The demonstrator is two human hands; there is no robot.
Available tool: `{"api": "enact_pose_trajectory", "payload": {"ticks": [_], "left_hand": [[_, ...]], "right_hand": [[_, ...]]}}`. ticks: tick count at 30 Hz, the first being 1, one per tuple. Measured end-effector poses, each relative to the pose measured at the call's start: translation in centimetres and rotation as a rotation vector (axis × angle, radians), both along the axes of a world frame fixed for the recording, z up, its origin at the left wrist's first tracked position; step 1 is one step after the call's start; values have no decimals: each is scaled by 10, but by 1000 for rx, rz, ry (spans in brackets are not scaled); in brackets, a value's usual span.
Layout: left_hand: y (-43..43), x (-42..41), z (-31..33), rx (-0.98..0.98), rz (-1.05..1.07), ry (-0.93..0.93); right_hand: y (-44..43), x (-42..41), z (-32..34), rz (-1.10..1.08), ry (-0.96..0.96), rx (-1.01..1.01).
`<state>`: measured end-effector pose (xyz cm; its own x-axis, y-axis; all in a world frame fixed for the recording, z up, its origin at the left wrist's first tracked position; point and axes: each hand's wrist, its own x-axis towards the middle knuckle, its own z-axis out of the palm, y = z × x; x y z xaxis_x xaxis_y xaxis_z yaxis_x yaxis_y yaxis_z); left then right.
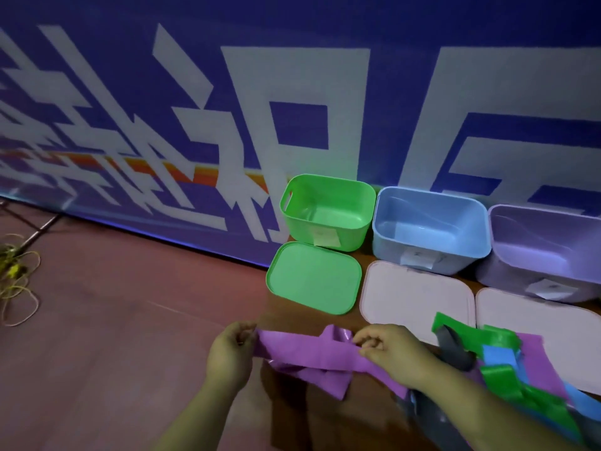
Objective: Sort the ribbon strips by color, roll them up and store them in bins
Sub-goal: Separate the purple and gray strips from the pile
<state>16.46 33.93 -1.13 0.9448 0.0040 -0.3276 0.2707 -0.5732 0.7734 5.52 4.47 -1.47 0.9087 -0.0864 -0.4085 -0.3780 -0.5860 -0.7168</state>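
To the left we have bare reddish surface point(113, 304), only a yellow cord point(18, 281) at its far edge. Ahead, the green bin point(328, 237), blue bin point(390, 252) and purple bin point(507, 271) stand open-topped against the wall point(195, 76), flat lids point(313, 276) before them. A purple ribbon point(309, 349) stretches across nearest us; a ribbon pile point(507, 362) crowds the right.

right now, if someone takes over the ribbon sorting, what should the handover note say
Left hand pinches one end of a purple strip; right hand pinches it further along.
Green bin, blue bin and purple bin stand open, no ribbon seen inside, lids lying in front.
Unsorted pile lies to the right.
Nothing stored yet; sorting, rolling and binning all remain.
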Motion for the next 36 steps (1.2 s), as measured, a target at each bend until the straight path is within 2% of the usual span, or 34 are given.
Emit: {"api": "enact_pose_trajectory", "payload": {"ticks": [4,7,11,17,22,29,32,36], "left_hand": [[20,13,-16,83,-66,10],[21,20,-20,200,-255,23],[9,27,-25,312,-503,-89],[-36,15,-30,208,-712,-195],[-92,-10,-32,145,-905,-217],[-151,-52,-40,145,-1093,-301],[-180,-72,-35,144,-1145,-286],[-216,-98,-31,193,-1219,-325]], "right_hand": [[19,26,-13,13,22,-80],[21,34,-17,36,82,-153],[17,29,-15,61,65,-248],[-9,-16,-10,-44,10,-380],[-39,-88,-7,-287,-115,-376],[-77,-175,-13,-447,-65,-446],[-93,-201,-14,-469,-86,-471],[-120,-230,-11,-480,-14,-524]]}}
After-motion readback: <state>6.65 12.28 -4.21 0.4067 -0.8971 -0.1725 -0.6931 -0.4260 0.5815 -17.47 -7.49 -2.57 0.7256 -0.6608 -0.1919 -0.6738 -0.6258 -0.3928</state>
